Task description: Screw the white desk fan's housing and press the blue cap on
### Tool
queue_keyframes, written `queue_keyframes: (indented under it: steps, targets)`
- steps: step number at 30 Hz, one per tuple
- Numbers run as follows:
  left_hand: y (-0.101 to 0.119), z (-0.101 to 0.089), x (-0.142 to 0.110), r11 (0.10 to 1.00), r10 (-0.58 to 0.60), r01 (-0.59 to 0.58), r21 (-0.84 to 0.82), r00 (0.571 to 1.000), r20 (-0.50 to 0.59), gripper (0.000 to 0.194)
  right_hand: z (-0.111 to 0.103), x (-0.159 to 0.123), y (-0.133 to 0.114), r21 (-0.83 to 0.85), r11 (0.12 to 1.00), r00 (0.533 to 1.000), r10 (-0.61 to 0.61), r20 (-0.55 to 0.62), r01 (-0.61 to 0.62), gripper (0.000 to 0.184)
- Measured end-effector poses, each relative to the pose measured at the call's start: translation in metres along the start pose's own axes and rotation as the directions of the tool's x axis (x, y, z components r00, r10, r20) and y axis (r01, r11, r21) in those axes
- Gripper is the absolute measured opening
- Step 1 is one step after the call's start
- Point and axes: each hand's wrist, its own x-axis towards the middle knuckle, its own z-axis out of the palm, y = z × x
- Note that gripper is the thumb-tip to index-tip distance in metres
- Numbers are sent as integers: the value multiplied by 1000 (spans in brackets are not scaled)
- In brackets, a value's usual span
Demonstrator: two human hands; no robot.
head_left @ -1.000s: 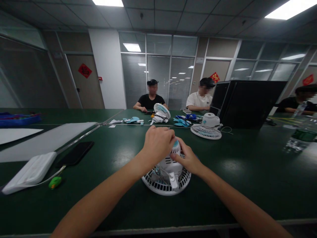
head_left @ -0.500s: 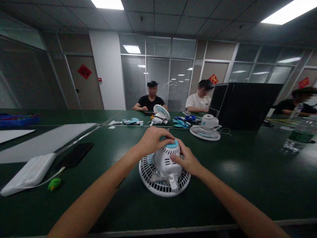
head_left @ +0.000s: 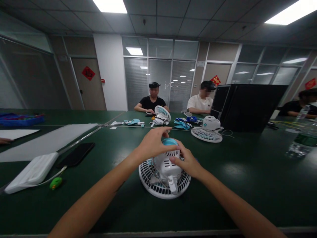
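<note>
A white desk fan [head_left: 170, 168] lies face down on its round grille in front of me, its motor housing pointing up with a blue round cap [head_left: 169, 141] on top. My right hand [head_left: 188, 161] grips the housing from the right, thumb on the vented side. Around the top of the housing, my left hand [head_left: 155, 142] has its thumb stretched across just in front of the cap and its fingers apart behind it. I cannot tell whether its fingertips touch the cap. A bundled cable lies on the grille, left of the housing.
Another face-down fan [head_left: 207, 134] and an upturned fan [head_left: 162, 115] stand farther back, near blue fan blades [head_left: 182, 124]. A black computer case [head_left: 250, 107] is at right, a bottle [head_left: 303, 142] beyond. A phone [head_left: 76, 154] and white pouch [head_left: 32, 173] lie left. People sit opposite.
My left fingers have spread from a pinch on the blue cap, and the thumb has stretched to the right. My right hand keeps its hold. A hand has appeared at the far left edge.
</note>
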Motion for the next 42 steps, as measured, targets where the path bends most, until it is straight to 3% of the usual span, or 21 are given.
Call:
queue_keyframes:
  steps: [4,9,16,21,24,26,29,31,33,36,42]
  targets:
    - [9,-8,0,999,-44,44,7,998,41,70,-2,-1,-1,-1,1000,1000,0,-1,0,70]
    - [4,-12,2,990,-57,76,-123,987,150,70,-1,-1,-1,17,1000,1000,-2,3,2,70]
    - [-19,-17,7,897,80,113,-428,909,409,66,0,-1,-2,-12,1000,1000,-17,-10,16,70]
    - [-25,-19,6,846,189,95,-525,867,461,58,0,-1,-2,-18,1000,1000,-23,-2,23,67]
    - [-22,-17,3,856,187,68,-512,883,430,58,0,-1,-3,-17,1000,1000,-24,-8,24,67]
    - [-17,-14,2,891,138,40,-452,925,353,56,0,-1,-3,-11,1000,1000,-21,-9,21,68]
    - [-7,-8,0,966,-4,33,-256,993,116,45,0,-1,-2,2,1000,1000,-5,-11,5,72]
    - [0,-5,0,993,-50,48,-108,999,-16,36,0,-1,-1,8,1000,1000,0,-12,0,74]
    - [6,-4,-1,999,-49,49,-20,998,-26,30,0,-1,-1,6,1000,1000,-1,-11,1,73]
    - [14,-6,-2,997,-64,62,39,997,44,23,0,-1,-2,-7,1000,1000,-12,-9,12,72]
    - [20,-13,-2,992,-41,33,123,997,60,23,0,-1,-1,-4,1000,999,-31,-9,31,71]
